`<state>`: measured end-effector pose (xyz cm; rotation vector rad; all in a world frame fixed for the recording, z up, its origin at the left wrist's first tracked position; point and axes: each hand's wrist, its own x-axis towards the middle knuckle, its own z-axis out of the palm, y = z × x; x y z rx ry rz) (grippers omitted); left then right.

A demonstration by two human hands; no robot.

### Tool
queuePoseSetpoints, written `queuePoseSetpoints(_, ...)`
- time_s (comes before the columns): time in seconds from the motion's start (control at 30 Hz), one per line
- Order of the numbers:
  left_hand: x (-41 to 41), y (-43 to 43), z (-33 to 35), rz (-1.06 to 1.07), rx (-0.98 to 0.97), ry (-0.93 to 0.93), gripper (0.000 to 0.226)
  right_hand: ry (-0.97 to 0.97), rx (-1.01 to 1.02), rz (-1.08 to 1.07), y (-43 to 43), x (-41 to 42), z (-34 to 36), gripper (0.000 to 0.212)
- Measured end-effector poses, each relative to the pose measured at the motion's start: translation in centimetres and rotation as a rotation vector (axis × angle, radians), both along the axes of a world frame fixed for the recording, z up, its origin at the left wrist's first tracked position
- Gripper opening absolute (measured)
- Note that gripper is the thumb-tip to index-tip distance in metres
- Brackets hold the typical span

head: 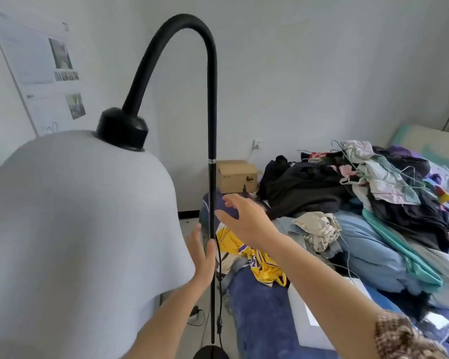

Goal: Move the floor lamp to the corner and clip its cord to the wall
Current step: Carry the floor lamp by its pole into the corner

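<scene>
A cluttered bedroom — laundry heaped high beside a pale wall

A bed (pixel 265 307) with a dark blue cover carries a big pile of clothes (pixel 373 203), wire hangers tangled in its top; a yellow jersey (pixel 257 257) with purple trim lies near the pile's left edge; a white flat box (pixel 319 314) rests on the blue cover; a cardboard box (pixel 237 176) sits by the wall behind the bed, just below a wall socket (pixel 257 144); a printed poster (pixel 36 73) hangs on the left wall — its text too blurred to read.
</scene>
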<state>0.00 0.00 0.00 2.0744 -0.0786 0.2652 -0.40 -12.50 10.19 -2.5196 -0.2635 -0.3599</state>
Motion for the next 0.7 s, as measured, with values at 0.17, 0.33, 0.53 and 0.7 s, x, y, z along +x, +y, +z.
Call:
queuePoseSetpoints(0.17,1.7,0.3,-2.4,-0.084,0.006,0.066,0.043,0.080,0.175,0.121,1.5,2.7,-0.5,0.045)
queuePoseSetpoints(0.33,3.6,0.4,-3.9,-0.092,0.006,0.097,0.033,0.129,0.314,0.142,1.8,3.8,-0.6,0.030)
queuePoseSetpoints(0.53,4.3,0.0,-4.9,-0.069,-0.014,0.060,0.024,0.126,0.426,0.147,1.6,4.1,-0.5,0.025)
queuePoseSetpoints(0.7,4.0,-0.1,-4.7,-0.093,-0.020,0.026,0.018,0.109,0.476,0.136,1.3,3.6,-0.2,0.024)
